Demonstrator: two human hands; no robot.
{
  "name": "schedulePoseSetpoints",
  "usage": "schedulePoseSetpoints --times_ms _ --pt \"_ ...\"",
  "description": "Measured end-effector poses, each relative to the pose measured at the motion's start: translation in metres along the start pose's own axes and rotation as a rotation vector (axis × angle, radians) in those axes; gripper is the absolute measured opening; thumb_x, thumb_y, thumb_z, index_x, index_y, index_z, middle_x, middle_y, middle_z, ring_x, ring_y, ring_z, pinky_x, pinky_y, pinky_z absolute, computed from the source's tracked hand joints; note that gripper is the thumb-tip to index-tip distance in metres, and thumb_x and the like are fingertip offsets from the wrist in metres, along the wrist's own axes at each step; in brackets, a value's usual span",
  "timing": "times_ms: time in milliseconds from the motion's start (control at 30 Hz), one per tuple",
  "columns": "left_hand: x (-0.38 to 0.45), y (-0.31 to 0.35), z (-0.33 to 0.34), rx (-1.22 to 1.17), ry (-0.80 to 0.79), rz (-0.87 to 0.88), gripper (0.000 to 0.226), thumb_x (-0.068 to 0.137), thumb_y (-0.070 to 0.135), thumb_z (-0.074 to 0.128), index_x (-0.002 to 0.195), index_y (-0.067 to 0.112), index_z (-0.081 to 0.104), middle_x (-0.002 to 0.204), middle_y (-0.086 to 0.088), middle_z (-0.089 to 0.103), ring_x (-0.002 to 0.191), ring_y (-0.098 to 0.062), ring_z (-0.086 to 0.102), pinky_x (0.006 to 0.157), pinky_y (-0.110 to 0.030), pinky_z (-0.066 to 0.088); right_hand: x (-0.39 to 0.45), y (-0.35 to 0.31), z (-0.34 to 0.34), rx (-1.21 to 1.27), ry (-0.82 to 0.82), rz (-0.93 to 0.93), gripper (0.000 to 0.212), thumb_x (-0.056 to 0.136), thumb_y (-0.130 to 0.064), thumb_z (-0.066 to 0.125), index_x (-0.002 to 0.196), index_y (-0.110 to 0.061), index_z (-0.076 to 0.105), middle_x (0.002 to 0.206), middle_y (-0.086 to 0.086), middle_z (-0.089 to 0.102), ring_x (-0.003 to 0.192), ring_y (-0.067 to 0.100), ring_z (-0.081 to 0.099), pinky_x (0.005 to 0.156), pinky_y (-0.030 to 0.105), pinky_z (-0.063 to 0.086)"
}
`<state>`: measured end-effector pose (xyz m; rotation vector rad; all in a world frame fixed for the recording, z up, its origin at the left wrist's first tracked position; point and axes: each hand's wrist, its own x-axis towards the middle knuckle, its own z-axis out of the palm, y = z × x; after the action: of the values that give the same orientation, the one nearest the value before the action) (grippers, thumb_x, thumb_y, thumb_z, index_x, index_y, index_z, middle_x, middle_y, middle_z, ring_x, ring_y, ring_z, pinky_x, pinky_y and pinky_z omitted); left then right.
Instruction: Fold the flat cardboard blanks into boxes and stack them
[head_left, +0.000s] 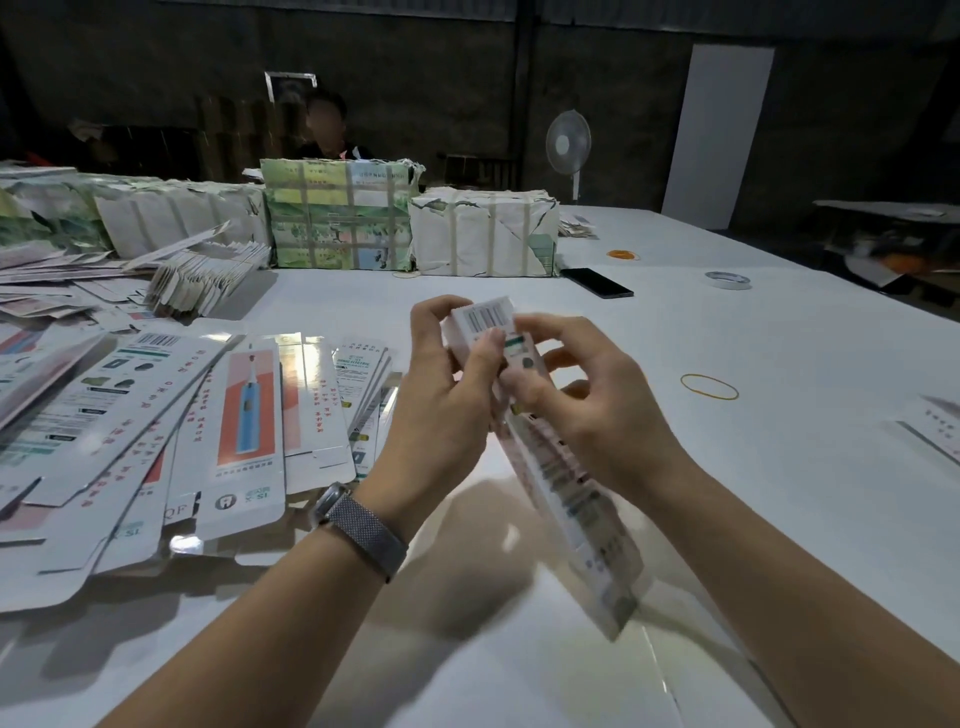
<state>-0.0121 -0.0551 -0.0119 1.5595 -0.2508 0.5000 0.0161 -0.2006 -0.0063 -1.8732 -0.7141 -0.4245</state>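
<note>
Two hands meet above the white tabletop (675, 467), both working on one long, narrow cardboard box (566, 483) held in the air. The left hand (447, 395) has its grip curled round the box's upper end, thumb lying across the printed face just below the barcode flap. The right hand (582, 384) pinches the same end from the other side, fingers bent round it. The box slants down and toward the camera, its lower end clear of the tabletop. A grey mesh watch band (363, 530) sits on the left wrist.

To the left, flat blanks (208, 426) lie fanned in a loose, overlapping heap on the tabletop. Behind them stand paper-wrapped taped bundles (343, 218). Farther right lie a dark phone (596, 282), a roll of tape (728, 279) and a yellow rubber band (709, 386), well apart from one another. A standing fan (568, 140) is beyond the tabletop.
</note>
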Motion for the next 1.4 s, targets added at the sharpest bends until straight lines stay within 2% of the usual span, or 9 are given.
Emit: schedulePoseSetpoints --times_ms 167,333,567,700,833,900,1033,1167,1400 --pt "-0.002 0.003 0.004 -0.085 0.024 -0.037 0.030 0.087 0.057 0.049 0.110 0.047 0.034 0.089 -0.008 0.069 0.057 -0.015 0.062 0.040 -0.028 0.048 0.005 -0.009 -0.014 -0.251 -0.079 -0.018 0.072 0.077 -0.039 0.075 0.143 -0.023 0.052 0.124 -0.010 0.059 0.104 0.004 0.059 0.087 0.027 0.054" --pt "0.000 -0.002 0.000 0.174 -0.008 -0.011 0.009 0.104 0.040 0.044 0.110 0.047 0.043 0.091 -0.002 0.062 0.063 -0.007 0.065 0.047 -0.027 0.048 -0.002 0.007 -0.058 -0.364 0.020 0.251 0.067 0.075 -0.041 0.082 0.137 -0.032 0.058 0.119 -0.018 0.061 0.091 -0.004 0.058 0.077 0.010 0.044" --pt "-0.003 -0.010 0.002 0.483 -0.113 0.075 0.009 0.098 0.037 0.050 0.095 0.045 0.053 0.083 0.011 0.066 0.071 -0.003 0.066 0.054 -0.026 0.046 -0.046 0.059 -0.190 -0.892 0.082 0.618 0.066 0.079 -0.046 0.077 0.139 -0.027 0.056 0.135 -0.002 0.058 0.116 0.016 0.056 0.091 0.031 0.044" --pt "-0.008 -0.006 0.010 0.562 -0.179 0.078 0.014 0.097 0.030 0.053 0.091 0.043 0.055 0.080 0.010 0.066 0.066 -0.010 0.065 0.058 -0.028 0.047 -0.070 0.076 -0.255 -1.186 0.037 0.798 0.039 0.080 -0.039 0.069 0.116 -0.024 0.068 0.124 0.002 0.056 0.113 0.026 0.053 0.083 0.038 0.050" --pt "-0.009 -0.008 0.006 0.607 -0.188 0.068 0.017 0.096 0.026 0.055 0.087 0.041 0.057 0.075 0.011 0.067 0.065 -0.009 0.065 0.060 -0.030 0.050 -0.075 0.090 -0.255 -1.384 -0.003 0.712 0.041 0.087 -0.038 0.061 0.127 -0.031 0.061 0.133 -0.006 0.047 0.122 0.022 0.040 0.087 0.035 0.043" --pt "-0.009 -0.009 0.006 0.613 -0.195 0.052 0.018 0.095 0.025 0.055 0.085 0.040 0.058 0.072 0.012 0.067 0.067 -0.008 0.064 0.061 -0.031 0.050 -0.067 0.086 -0.230 -1.347 0.034 0.570 0.036 0.089 -0.040 0.061 0.124 -0.033 0.063 0.133 -0.008 0.048 0.123 0.019 0.039 0.092 0.034 0.042" --pt "-0.008 -0.012 0.008 0.608 -0.214 0.007 0.018 0.093 0.025 0.056 0.082 0.039 0.059 0.081 0.026 0.065 0.071 -0.005 0.063 0.059 -0.029 0.046 -0.034 0.060 -0.142 -0.957 0.029 0.407 0.025 0.088 -0.044 0.062 0.111 -0.034 0.066 0.125 -0.015 0.052 0.120 0.012 0.044 0.081 0.031 0.040" --pt "-0.008 -0.011 0.006 0.704 -0.236 0.020 0.018 0.094 0.024 0.056 0.081 0.036 0.056 0.069 0.011 0.065 0.065 -0.006 0.059 0.063 -0.033 0.048 0.000 0.031 -0.050 -0.643 -0.078 0.300 0.025 0.087 -0.045 0.060 0.109 -0.036 0.066 0.119 -0.014 0.058 0.109 0.011 0.054 0.090 0.034 0.044" --pt "0.001 -0.014 -0.008 0.947 -0.233 -0.071 0.027 0.091 0.019 0.049 0.114 0.029 0.059 0.088 0.014 0.060 0.092 -0.014 0.057 0.077 -0.036 0.050 0.002 0.027 0.027 -0.370 0.052 0.159 0.017 0.086 -0.014 0.059 0.093 -0.026 0.070 0.095 -0.012 0.066 0.095 0.012 0.058 0.085 0.038 0.049"
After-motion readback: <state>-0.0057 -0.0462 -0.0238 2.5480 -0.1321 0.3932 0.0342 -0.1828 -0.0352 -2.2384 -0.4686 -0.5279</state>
